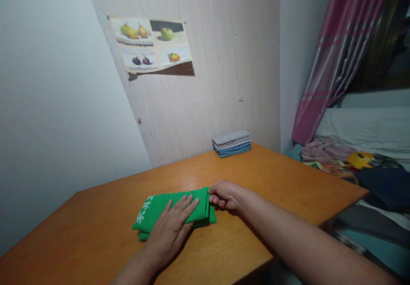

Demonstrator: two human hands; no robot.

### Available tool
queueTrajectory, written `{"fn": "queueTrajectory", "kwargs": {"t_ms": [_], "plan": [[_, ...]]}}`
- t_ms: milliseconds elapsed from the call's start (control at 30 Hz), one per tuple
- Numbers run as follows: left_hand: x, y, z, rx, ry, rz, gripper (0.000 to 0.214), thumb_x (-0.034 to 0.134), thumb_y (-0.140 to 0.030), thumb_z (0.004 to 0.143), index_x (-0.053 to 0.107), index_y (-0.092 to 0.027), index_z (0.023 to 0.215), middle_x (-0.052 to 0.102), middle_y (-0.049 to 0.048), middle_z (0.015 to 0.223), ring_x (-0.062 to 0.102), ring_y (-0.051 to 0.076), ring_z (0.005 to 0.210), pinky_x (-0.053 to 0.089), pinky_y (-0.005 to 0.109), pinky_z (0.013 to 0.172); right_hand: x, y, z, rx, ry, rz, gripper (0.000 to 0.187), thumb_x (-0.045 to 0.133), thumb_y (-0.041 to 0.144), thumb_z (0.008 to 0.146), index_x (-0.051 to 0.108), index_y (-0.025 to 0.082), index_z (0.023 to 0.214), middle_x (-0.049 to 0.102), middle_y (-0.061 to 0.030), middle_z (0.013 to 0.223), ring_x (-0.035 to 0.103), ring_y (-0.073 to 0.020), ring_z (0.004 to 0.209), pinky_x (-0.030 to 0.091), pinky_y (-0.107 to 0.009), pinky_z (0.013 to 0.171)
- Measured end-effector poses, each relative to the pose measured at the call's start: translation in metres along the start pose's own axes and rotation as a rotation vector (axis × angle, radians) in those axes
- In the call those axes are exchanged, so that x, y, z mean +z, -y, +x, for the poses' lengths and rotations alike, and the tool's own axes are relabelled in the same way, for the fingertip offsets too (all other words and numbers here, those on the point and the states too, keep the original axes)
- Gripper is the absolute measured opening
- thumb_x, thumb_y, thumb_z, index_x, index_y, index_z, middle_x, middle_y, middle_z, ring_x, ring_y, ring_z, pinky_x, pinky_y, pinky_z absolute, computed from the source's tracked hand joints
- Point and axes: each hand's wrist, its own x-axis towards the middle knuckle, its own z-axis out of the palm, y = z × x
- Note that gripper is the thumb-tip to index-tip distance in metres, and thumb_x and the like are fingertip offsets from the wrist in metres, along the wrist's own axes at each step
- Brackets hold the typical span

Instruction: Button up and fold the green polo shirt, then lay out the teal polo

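Observation:
A folded green garment [153, 210] with white lettering lies on the wooden table [272, 182], near its front. My left hand [171, 227] rests flat on top of it, fingers stretched out and together. My right hand [222, 194] is curled at the garment's right edge, fingers pinching the green fabric there.
A stack of folded striped and blue cloths [231, 143] sits at the table's far edge by the wall. A fruit poster [150, 44] hangs on the wall. To the right lie a bed with a heap of clothes [349, 159] and a pink curtain [339, 54].

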Motion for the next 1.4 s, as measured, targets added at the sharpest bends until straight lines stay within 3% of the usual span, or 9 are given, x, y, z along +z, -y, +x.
{"fn": "queueTrajectory", "kwargs": {"t_ms": [267,433,600,767,900,1000,1167,1300,1400], "plan": [[0.005,0.0,-0.001,0.074,0.017,0.055,0.058,0.044,-0.043,0.103,0.024,-0.047,0.157,0.032,0.0005,0.165,0.029,0.03,0.152,0.026,0.065,0.12,0.007,-0.003,0.006,-0.116,-0.154,-0.316,0.032,0.06,0.017,0.082,0.052,0.019,0.051,0.045,0.0024,0.038,0.037,-0.0099,0.037,0.022,-0.022,0.04],[0.0,-0.009,0.0,0.067,0.068,0.086,0.057,0.043,-0.05,0.101,0.024,-0.052,0.155,0.027,-0.0004,0.166,0.026,0.036,0.152,0.027,0.073,0.115,0.005,-0.008,0.014,-0.317,-0.461,-0.549,0.014,0.064,0.02,0.081,0.065,0.018,0.067,0.069,-0.0054,0.071,0.056,-0.0155,0.068,0.029,-0.026,0.057],[-0.006,-0.019,-0.001,0.018,0.058,0.022,0.06,0.045,-0.055,0.1,0.029,-0.046,0.156,0.032,0.0019,0.164,0.028,0.035,0.152,0.023,0.071,0.117,0.001,-0.009,0.011,-0.41,-0.625,-0.707,0.022,0.051,0.024,0.091,0.07,0.017,0.083,0.072,-0.0075,0.082,0.057,-0.0161,0.073,0.03,-0.027,0.061],[-0.016,-0.007,-0.007,-0.082,-0.142,-0.088,0.052,0.043,-0.044,0.102,0.043,-0.032,0.153,0.055,0.0047,0.151,0.051,0.024,0.138,0.031,0.053,0.122,0.009,-0.009,-0.031,-0.774,-0.417,-0.788,0.03,0.053,0.043,0.096,0.07,0.019,0.101,0.07,-0.0059,0.096,0.059,-0.0177,0.088,0.04,-0.028,0.076],[-0.031,0.021,-0.023,-0.161,-0.202,-0.036,0.054,0.052,-0.049,0.097,0.052,-0.028,0.147,0.055,0.0062,0.15,0.05,0.028,0.139,0.03,0.055,0.123,0.014,-0.02,-0.058,-1.02,-0.198,-1.023,0.066,0.067,0.063,0.084,0.061,0.022,0.135,0.064,-0.0114,0.131,0.052,-0.0281,0.121,0.036,-0.04,0.103],[-0.038,0.044,-0.041,-0.194,-0.114,0.02,0.07,0.063,-0.053,0.088,0.047,-0.028,0.151,0.046,0.0088,0.157,0.04,0.034,0.146,0.028,0.061,0.121,0.015,-0.022,-0.059,-1.053,-0.168,-1.14,0.056,0.065,0.046,0.089,0.058,0.024,0.14,0.062,-0.0109,0.138,0.049,-0.0298,0.13,0.032,-0.045,0.108],[-0.032,0.073,-0.063,-0.232,-0.072,0.059,0.057,0.054,-0.026,0.09,0.053,-0.025,0.147,0.045,0.0094,0.157,0.042,0.029,0.145,0.032,0.059,0.12,0.012,-0.012,-0.046,-1.15,-0.185,-1.167,0.036,0.053,0.023,0.095,0.065,0.021,0.129,0.071,-0.011,0.124,0.063,-0.025,0.113,0.043,-0.041,0.098],[-0.025,0.073,-0.07,-0.154,-0.068,0.093,0.05,0.048,-0.02,0.092,0.06,-0.024,0.14,0.054,0.0085,0.151,0.049,0.025,0.141,0.036,0.054,0.119,0.003,-0.026,-0.036,-1.267,-0.212,-1.2,0.039,0.051,0.018,0.094,0.063,0.019,0.131,0.068,-0.0129,0.132,0.062,-0.0273,0.122,0.045,-0.045,0.103],[-0.024,0.065,-0.075,-0.123,-0.076,0.094,0.051,0.048,-0.021,0.092,0.058,-0.023,0.142,0.053,0.0097,0.151,0.053,0.025,0.138,0.04,0.051,0.118,-0.003,-0.045,-0.033,-1.239,-0.175,-1.235,0.044,0.047,0.016,0.094,0.061,0.017,0.136,0.064,-0.0139,0.139,0.06,-0.0259,0.128,0.047,-0.043,0.105]]}}
